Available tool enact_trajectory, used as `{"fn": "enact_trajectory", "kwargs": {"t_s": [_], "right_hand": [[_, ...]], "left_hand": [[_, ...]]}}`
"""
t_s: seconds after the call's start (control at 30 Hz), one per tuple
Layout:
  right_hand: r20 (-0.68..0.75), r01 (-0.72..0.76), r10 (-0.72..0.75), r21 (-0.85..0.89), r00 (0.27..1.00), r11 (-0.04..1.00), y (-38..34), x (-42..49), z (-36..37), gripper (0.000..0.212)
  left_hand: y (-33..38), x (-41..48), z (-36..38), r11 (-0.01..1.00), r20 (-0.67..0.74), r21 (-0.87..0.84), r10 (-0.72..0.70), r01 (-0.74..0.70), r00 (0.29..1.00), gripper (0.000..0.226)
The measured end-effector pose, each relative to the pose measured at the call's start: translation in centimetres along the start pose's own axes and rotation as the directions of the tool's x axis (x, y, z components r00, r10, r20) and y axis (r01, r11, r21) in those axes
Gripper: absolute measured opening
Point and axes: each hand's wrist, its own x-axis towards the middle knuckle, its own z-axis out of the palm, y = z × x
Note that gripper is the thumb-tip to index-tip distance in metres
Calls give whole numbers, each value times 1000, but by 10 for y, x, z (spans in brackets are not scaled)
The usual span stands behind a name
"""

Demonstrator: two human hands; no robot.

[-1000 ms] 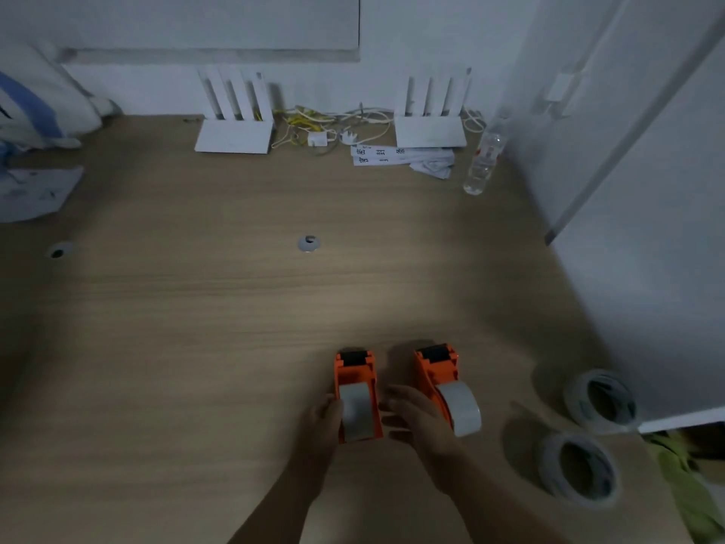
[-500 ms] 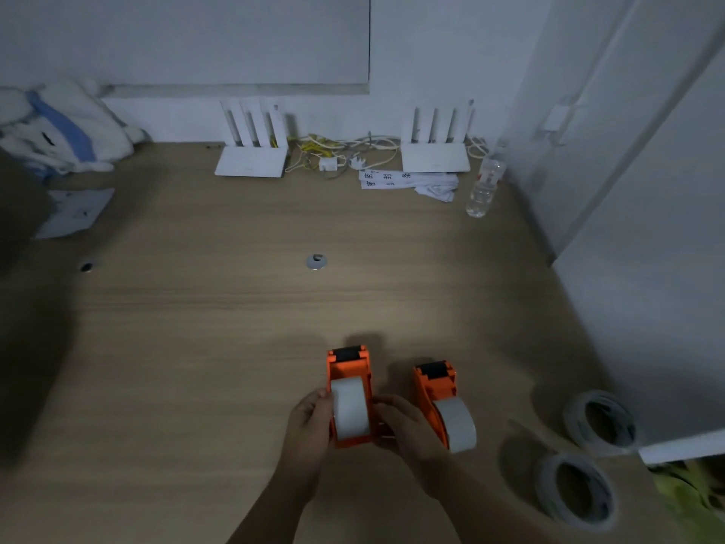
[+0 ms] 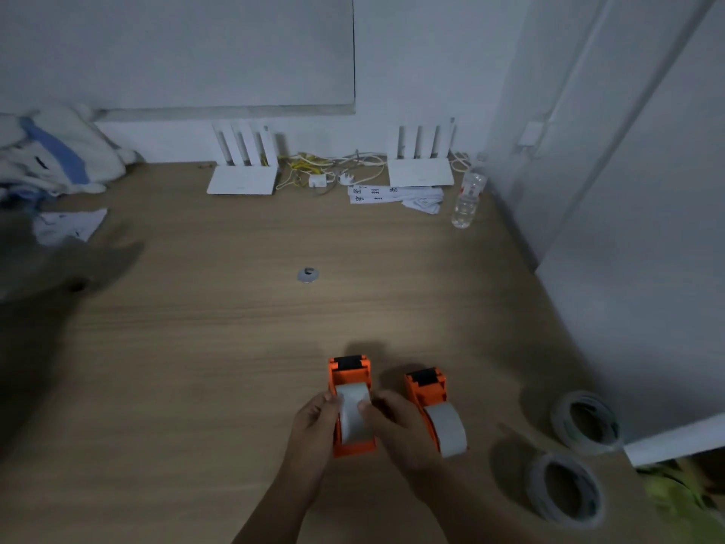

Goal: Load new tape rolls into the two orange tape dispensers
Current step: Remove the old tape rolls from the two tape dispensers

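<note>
Two orange tape dispensers stand side by side on the wooden desk, each with a pale tape roll in it. My left hand [image 3: 314, 429] grips the left side of the left dispenser [image 3: 350, 373]. My right hand [image 3: 396, 426] holds its right side, thumb resting on its tape roll [image 3: 352, 414]. The right dispenser [image 3: 425, 390] stands free just right of my right hand, its roll [image 3: 447, 427] sticking out toward me. Two loose tape rolls lie flat at the right: one [image 3: 565, 490] near the desk's front corner, the other [image 3: 586, 422] behind it by the white panel.
A round cable grommet [image 3: 308, 275] sits mid-desk. Along the back wall stand two white routers [image 3: 243, 178] [image 3: 421, 170] with tangled cables, paper slips and a plastic bottle [image 3: 467, 198]. Cloth and papers lie at the far left. A white panel [image 3: 647, 268] borders the desk's right side.
The left dispenser has been slid a little away from me, ahead of the right one. Both hands stayed on it, and my right thumb now lies on its roll.
</note>
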Motion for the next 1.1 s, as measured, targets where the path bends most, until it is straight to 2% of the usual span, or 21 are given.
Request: {"fn": "enact_trajectory", "kwargs": {"t_s": [0.13, 0.23, 0.37, 0.43, 0.53, 0.6, 0.67, 0.73, 0.8, 0.83, 0.93, 1.0, 1.1], "right_hand": [[-18, 11, -13, -94, 1000, 996, 3, 2, -1, 20], [-50, 19, -26, -134, 998, 991, 2, 4, -9, 23], [-69, -10, 4, -77, 998, 997, -8, 6, -27, 16], [-133, 24, -31, -52, 991, 998, -16, 11, -42, 18], [-222, 42, -76, -156, 972, 987, -33, 21, -77, 12], [-272, 22, -106, -295, 956, 955, -43, 29, -104, 12], [-322, -42, -176, -570, 930, 821, -42, 39, -135, 12], [-265, -120, -198, -832, 944, 542, -39, 49, -161, 12], [-186, -127, -198, -952, 962, 280, -31, 58, -180, 14], [-158, -118, -204, -974, 966, 194, -28, 62, -187, 15], [-124, -109, -221, -991, 967, 80, -9, 76, -203, 26], [-142, -138, -173, -990, 975, 35, 6, 86, -209, 31], [-173, -175, -94, -985, 981, -11, 23, 94, -213, 28]], "left_hand": [[-3, 3, -2, 999, -11, 29, -18, 18, 1000, 31], [-2, 7, 1, 999, -28, -12, -30, 29, 999, 30], [0, 14, 2, 998, -70, -54, -16, 12, 997, 29], [0, 18, 2, 999, -83, -50, -2, -2, 997, 27], [-1, 22, 2, 999, -79, -43, -3, 0, 997, 26], [-1, 23, 2, 999, -76, -47, -14, 10, 997, 25], [-4, 24, 3, 1000, -64, -24, -7, 5, 998, 25], [-8, 25, 3, 1000, -63, -3, -4, 4, 998, 26], [-11, 25, 2, 1000, -70, 22, -4, 5, 998, 22], [-12, 26, 2, 1000, -71, 26, -5, 7, 997, 21], [-15, 28, 3, 999, -70, 29, -13, 15, 997, 23], [-16, 30, 5, 999, -66, 47, -4, 7, 998, 24], [-19, 33, 5, 997, -89, 83, 9, -2, 996, 22]]}}
